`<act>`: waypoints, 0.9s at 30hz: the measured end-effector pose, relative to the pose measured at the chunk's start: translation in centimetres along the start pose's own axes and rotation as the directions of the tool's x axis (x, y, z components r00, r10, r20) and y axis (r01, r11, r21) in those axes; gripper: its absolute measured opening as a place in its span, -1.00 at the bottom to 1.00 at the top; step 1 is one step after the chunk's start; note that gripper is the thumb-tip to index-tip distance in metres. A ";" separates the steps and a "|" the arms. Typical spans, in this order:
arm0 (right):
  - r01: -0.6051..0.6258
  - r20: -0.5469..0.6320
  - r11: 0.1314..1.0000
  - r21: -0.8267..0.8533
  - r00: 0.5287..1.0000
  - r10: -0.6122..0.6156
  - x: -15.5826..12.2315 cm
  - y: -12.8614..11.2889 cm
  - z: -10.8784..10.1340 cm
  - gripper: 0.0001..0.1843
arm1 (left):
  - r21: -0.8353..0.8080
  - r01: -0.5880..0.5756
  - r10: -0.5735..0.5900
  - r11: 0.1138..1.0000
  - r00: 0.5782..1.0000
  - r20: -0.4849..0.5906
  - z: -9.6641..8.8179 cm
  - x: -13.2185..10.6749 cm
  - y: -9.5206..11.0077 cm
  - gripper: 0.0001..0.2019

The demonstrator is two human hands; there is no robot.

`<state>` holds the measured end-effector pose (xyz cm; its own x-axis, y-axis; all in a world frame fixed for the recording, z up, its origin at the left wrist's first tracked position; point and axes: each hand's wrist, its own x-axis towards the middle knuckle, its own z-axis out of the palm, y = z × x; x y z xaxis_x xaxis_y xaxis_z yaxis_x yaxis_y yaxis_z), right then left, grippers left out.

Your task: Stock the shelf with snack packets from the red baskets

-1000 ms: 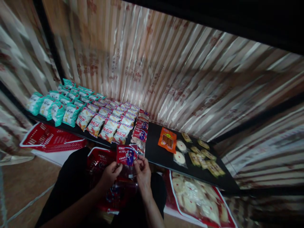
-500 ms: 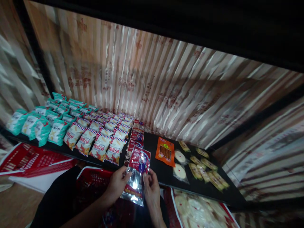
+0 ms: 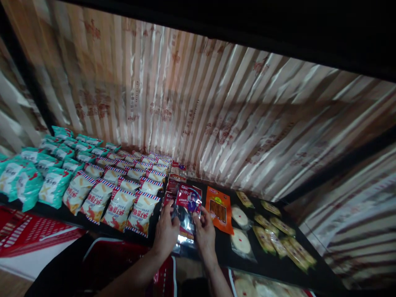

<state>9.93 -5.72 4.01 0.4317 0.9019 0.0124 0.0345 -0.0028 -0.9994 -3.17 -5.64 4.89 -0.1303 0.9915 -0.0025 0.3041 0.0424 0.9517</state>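
In the head view, a dark red and purple snack packet (image 3: 189, 198) with a clear, shiny lower half lies between my two hands, just above the black shelf. My left hand (image 3: 167, 227) closes on its left edge, and my right hand (image 3: 204, 233) pinches the right edge with the thumb on top. Directly behind it, similar red packets (image 3: 173, 186) lie overlapping in a narrow row. Close to my right hand is an orange packet (image 3: 220, 208) of brown sticks.
Left of the row stand several striped white snack bags (image 3: 119, 208) and teal bags (image 3: 55, 187). Round white wrapped cakes (image 3: 241, 241) and yellow-green packets (image 3: 270, 237) lie to the right on the black shelf (image 3: 229, 251). Red baskets (image 3: 123, 249) sit below the front edge.
Both my hands have carried the snack packet forward over the shelf, towards the row of red packets. The camera view has shifted closer, so the bags at left appear larger.
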 end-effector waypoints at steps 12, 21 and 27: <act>0.191 -0.034 0.929 -0.317 0.977 -0.212 12.3 1.1 4.1 -0.58 | 0.011 0.099 -0.096 0.995 0.984 -0.150 3.6 9.0 2.1 -0.68; 0.181 -0.029 0.823 -0.539 0.972 -0.233 15.9 1.5 6.5 -0.60 | 0.060 0.084 -0.067 0.995 0.968 -0.243 5.4 11.6 1.2 -0.65; 0.210 0.060 0.709 -0.674 0.971 -0.231 15.4 1.6 6.9 -0.68 | 0.148 0.067 -0.030 0.987 0.970 -0.240 5.6 10.7 0.8 -0.63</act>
<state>10.44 11.09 2.39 0.3575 0.9023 0.2409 0.7222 -0.1036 -0.6839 0.94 5.65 3.96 -0.3621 0.9311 0.0431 0.4307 0.1261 0.8937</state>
